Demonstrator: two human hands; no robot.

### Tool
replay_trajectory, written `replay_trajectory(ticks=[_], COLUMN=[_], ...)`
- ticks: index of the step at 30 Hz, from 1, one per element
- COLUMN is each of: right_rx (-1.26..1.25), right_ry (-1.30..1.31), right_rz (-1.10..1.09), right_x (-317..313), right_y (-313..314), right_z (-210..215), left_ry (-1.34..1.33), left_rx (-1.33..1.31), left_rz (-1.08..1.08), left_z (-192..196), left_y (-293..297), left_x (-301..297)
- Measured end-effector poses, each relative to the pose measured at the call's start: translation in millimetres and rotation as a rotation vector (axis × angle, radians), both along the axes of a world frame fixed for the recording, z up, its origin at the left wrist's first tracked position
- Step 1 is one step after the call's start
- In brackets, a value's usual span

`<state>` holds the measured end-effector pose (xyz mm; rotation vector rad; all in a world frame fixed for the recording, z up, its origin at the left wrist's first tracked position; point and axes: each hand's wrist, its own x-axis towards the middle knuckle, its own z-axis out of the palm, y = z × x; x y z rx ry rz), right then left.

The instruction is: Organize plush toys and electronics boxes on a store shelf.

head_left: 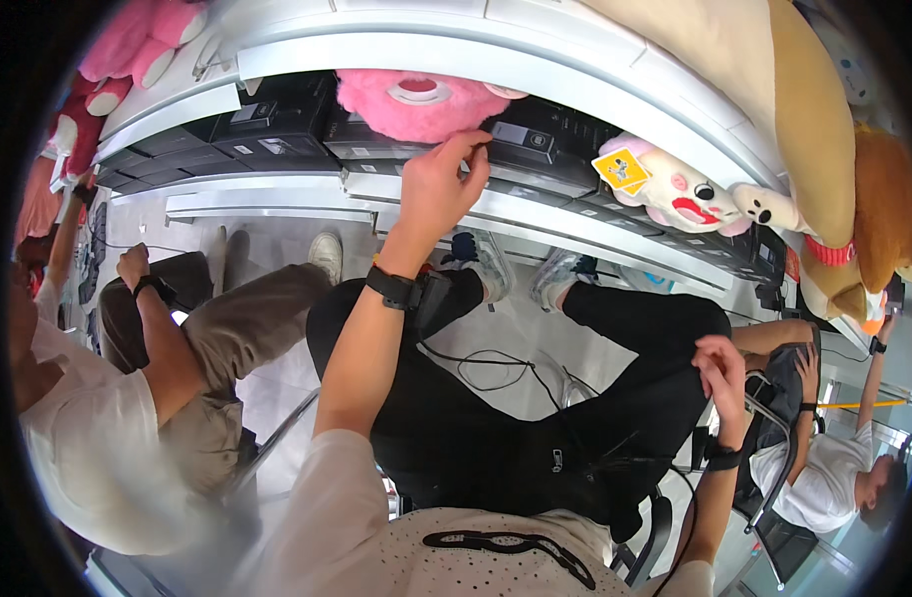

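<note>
Shelf (277,204): black boxes (277,134), pink plush toy (416,104) among them.
Left hand (438,189): grip pinching the plush's lower edge.
Right hand (723,373): loosely curled on thigh, holding nothing.
Hidden: box contents.

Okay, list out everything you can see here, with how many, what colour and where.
pink plush toy: one, pink, on the shelf, at the left fingertips
black boxes: many, black, in rows along the white shelf
white-and-pink plush: one, yellow tag, shelf at right
tan plush: one large, upper right
pink plush toys: some, upper left shelf
seated person at left: one, white shirt, khaki trousers
seated person at right: one, white shirt
cable: one, black, across the lap
left hand: raised to the pink plush, black wristband
right hand: resting on the black-trousered thigh
</note>
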<state>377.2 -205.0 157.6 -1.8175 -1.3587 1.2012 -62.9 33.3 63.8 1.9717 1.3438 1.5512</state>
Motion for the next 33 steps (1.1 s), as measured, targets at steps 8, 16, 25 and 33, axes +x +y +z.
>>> replay_trajectory(ticks=[8, 16, 25, 33], right_rx=[0.052, 0.326, 0.256, 0.345], right_ry=[-0.4, -0.452, -0.295, -0.157], right_rz=[0.705, 0.795, 0.722, 0.797], right_x=[-115, -191, -204, -215], right_y=[112, 172, 211, 210], right_z=[36, -1, -23, -22], left_ry=[0.119, 0.137, 0.138, 0.116], left_rx=[-0.169, -0.218, -0.254, -0.288], left_rz=[-0.062, -0.107, -0.137, -0.171], left_z=[-28, -35, -39, -43], left_y=[2, -4, 1, 0], left_x=[-3, -2, -2, 2])
